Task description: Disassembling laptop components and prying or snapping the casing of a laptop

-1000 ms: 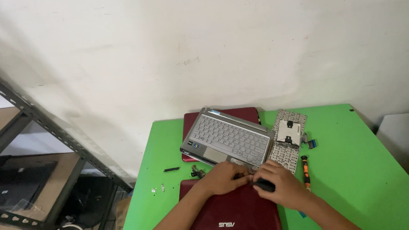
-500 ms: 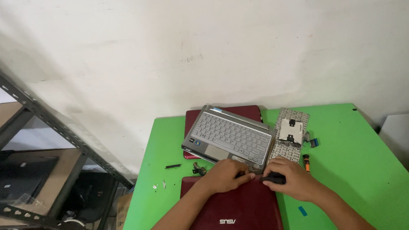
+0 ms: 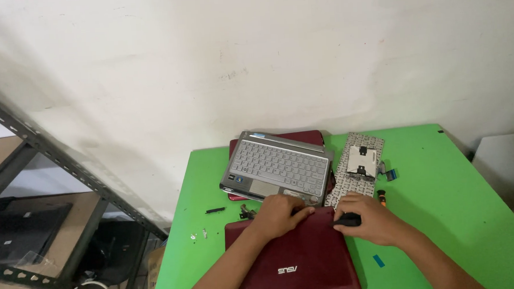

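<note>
A dark red closed laptop lies on the green table at the near edge. My left hand rests on its far edge, fingers curled over the rim. My right hand sits at the far right corner, closed on a small black object. Just beyond my hands lies a grey laptop base with a silver keyboard, resting on another dark red laptop.
A loose keyboard panel, back side up, lies right of the grey base. An orange-tipped tool, a small blue piece, a black strip and tiny screws are scattered around. A metal shelf rack stands at left.
The view has shifted slightly. My right hand has moved a little right along the red laptop's far edge with the black object. My left hand stays on that edge.
</note>
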